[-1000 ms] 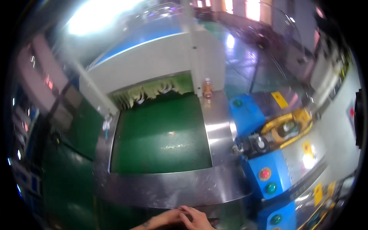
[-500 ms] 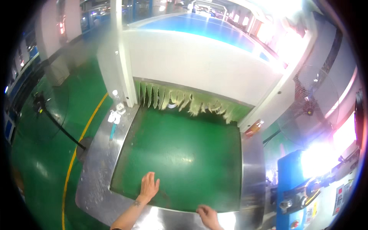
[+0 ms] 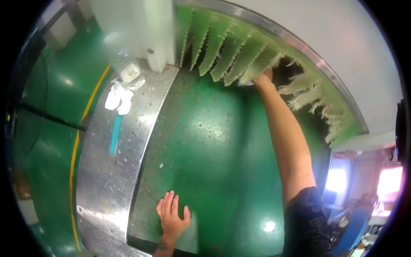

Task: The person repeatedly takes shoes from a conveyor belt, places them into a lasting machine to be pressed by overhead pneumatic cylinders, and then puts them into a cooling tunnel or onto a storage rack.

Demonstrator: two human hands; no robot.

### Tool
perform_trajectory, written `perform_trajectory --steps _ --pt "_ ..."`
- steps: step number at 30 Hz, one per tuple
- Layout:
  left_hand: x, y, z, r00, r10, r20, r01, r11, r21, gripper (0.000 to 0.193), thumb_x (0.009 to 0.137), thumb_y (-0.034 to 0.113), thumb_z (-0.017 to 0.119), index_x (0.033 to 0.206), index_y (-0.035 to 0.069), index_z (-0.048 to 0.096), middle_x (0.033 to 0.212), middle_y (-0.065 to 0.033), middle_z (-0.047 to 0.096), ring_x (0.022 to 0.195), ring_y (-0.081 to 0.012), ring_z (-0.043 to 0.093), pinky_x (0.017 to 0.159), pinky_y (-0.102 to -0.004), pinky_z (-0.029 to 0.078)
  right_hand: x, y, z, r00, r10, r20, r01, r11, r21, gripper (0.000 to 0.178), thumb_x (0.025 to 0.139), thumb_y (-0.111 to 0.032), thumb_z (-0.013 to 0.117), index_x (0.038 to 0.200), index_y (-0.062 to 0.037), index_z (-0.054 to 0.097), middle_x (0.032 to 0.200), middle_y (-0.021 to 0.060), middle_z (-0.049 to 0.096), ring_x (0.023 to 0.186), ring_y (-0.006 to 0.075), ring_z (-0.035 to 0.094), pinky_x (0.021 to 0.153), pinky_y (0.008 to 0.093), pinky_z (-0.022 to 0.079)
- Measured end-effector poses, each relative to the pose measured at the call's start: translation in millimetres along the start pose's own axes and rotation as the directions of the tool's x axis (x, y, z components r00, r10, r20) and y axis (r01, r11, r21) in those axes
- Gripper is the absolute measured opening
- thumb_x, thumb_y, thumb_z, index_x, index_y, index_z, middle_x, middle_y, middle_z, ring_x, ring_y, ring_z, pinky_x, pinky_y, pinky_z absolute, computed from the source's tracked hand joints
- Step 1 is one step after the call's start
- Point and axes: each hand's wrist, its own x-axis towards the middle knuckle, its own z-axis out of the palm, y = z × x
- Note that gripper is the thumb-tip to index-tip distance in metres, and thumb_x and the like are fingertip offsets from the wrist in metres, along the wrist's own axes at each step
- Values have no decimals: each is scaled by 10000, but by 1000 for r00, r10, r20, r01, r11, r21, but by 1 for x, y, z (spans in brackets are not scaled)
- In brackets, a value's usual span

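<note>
Industrial workshop or factory floor: a large white machine housing (image 3: 342, 30) has an opening hung with a fringed green curtain (image 3: 233, 51) (its strips frayed) above a green bed (image 3: 209, 162). Scratched metal edging (image 3: 107, 184) borders it; beyond, a glossy green floor (image 3: 51, 171) carries a painted yellow line (image 3: 74, 171).

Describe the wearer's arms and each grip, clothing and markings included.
The left grip is ungloved, with a dark tattoo near the wrist. The right arm wears a dark, pale-patterned short sleeve; the right grip, partly hidden, shows no glove.
</note>
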Motion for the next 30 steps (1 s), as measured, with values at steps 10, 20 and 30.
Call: perform_trajectory --steps 10,20,30 --pt "42 11 -92 970 -3 -242 24 996 86 448 809 110 601 1223 -28 502 1362 -182 465 1289 -348 409 1070 -496 293 -331 -146 -337 572 283 770 -798 408 443 472 880 -411 626 1077 18 630 1008 255 648 988 368 604 868 457 456" --pt "7 267 -218 763 384 521 498 166 -851 828 886 215 631 1495 58 93 1522 -192 213 1410 -299 225 1115 -419 277 -502 -173 -686 13 816 578 -903 -238 357 506 816 -451 685 955 35 665 723 111 656 644 138 568 597 337 470" --pt "-173 445 -308 210 674 708 724 380 -576 951 730 638 554 1429 39 312 1401 -185 392 1271 -365 410 1061 -514 350 -596 -196 -828 636 772 -20 -145 144 979 668 846 -241 663 1375 11 342 1278 159 489 1190 260 469 1000 377 381"
